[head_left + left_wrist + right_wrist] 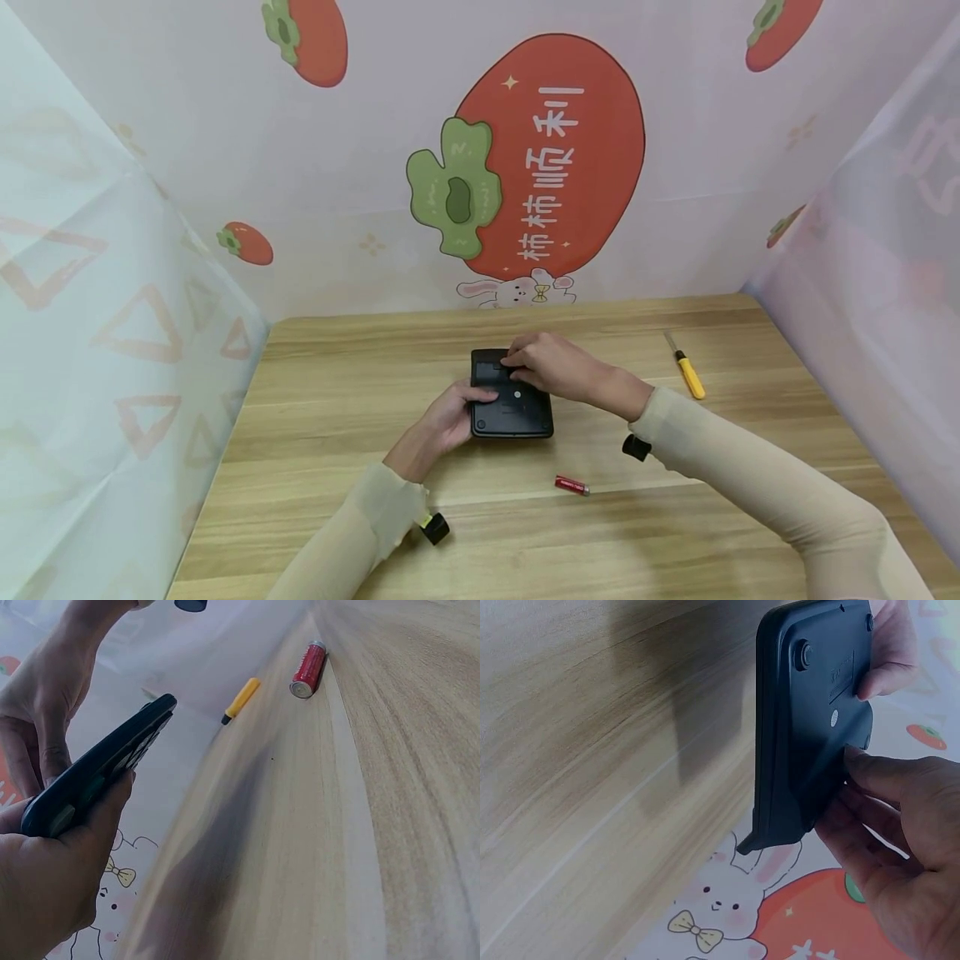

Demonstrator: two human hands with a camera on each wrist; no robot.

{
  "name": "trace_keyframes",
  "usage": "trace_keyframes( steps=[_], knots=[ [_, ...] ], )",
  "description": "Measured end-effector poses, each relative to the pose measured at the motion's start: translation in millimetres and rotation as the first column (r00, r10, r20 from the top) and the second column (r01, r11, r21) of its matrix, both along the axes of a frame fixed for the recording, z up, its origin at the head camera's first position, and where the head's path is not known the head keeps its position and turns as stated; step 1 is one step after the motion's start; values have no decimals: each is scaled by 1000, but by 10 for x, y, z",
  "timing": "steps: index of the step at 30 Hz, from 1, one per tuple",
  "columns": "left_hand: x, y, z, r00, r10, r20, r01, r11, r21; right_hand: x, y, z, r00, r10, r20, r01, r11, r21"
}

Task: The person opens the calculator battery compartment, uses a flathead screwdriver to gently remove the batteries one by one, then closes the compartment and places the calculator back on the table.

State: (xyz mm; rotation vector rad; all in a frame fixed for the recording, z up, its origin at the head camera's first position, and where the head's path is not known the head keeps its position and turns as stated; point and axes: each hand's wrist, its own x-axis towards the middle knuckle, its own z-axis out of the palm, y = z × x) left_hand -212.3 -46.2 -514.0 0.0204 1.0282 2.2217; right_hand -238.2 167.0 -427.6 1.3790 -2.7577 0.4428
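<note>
A black calculator (pixel 512 412) is held up over the table with its back toward the head camera; its keys show edge-on in the left wrist view. My left hand (pixel 452 412) grips its left side, thumb across the back and fingers underneath. At the calculator's upper part, my right hand (pixel 551 367) has bent fingers and thumb at the recessed battery compartment (pixel 489 372). The right thumb (pixel 874 769) touches the back, while the other fingers bend near the top edge. I cannot tell whether a small part is pinched between them.
A red battery (pixel 572 485) lies on the wooden table (pixel 337 433), nearer to me than the calculator. Farther right lies a screwdriver (pixel 690 375) with a yellow handle. A printed cloth backdrop (pixel 360 208) rises behind the table and along both sides.
</note>
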Motion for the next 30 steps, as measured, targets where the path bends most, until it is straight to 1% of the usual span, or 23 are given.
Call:
trace_keyframes(
  steps=[9,18,25,30],
  knots=[
    [6,-3,-11,1000,-6,2,6,1000,7,19,-14,24,1000,9,-16,-8,1000,26],
    [12,-3,-4,1000,-8,-5,8,1000,6,19,-13,-14,1000,-8,-17,9,1000,18],
    [9,0,-11,1000,1,10,-1,1000,12,28,-10,-33,999,-11,-32,11,1000,13],
    [3,-5,5,1000,1,-4,-1,1000,7,35,-15,-35,999,-19,-39,19,1000,9]
  ],
)
